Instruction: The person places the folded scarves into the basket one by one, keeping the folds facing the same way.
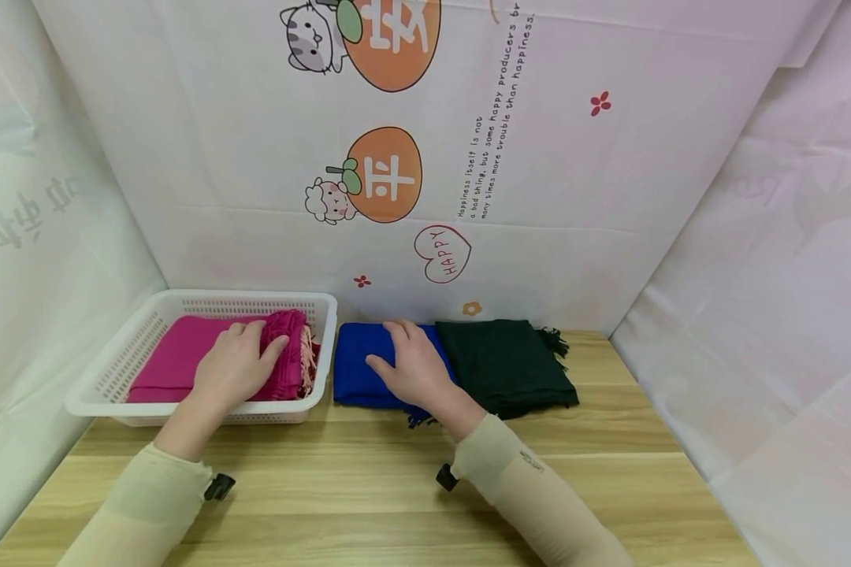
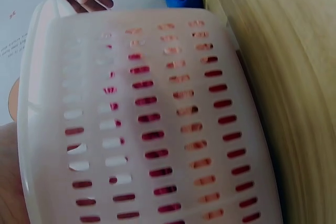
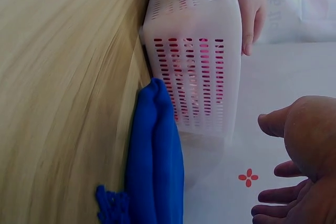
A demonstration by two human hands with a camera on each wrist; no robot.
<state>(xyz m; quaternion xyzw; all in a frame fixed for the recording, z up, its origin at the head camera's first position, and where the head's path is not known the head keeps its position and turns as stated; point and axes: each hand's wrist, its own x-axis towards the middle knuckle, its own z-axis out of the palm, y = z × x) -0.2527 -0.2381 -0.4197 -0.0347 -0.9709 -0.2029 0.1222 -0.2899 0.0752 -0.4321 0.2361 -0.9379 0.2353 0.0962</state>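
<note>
A folded magenta scarf (image 1: 191, 350) lies in a white perforated plastic basket (image 1: 92, 400) at the left of the table. My left hand (image 1: 234, 366) rests over its bunched right end, fingers loosely spread. Beside the basket is a folded blue scarf (image 1: 360, 370) with fringe at its front edge. Above its right part hovers my right hand (image 1: 414, 366), fingers relaxed and apart; in the right wrist view a gap shows between that hand and the blue scarf (image 3: 155, 166). A folded dark green scarf (image 1: 503, 366) lies against the blue one's right side.
Pale pink fringe (image 1: 307, 358) and a bit of dark red cloth show at the basket's right end, beside the magenta scarf. A printed white sheet (image 1: 539, 260) stands behind the wooden table (image 1: 340, 488), with white sheets at both sides.
</note>
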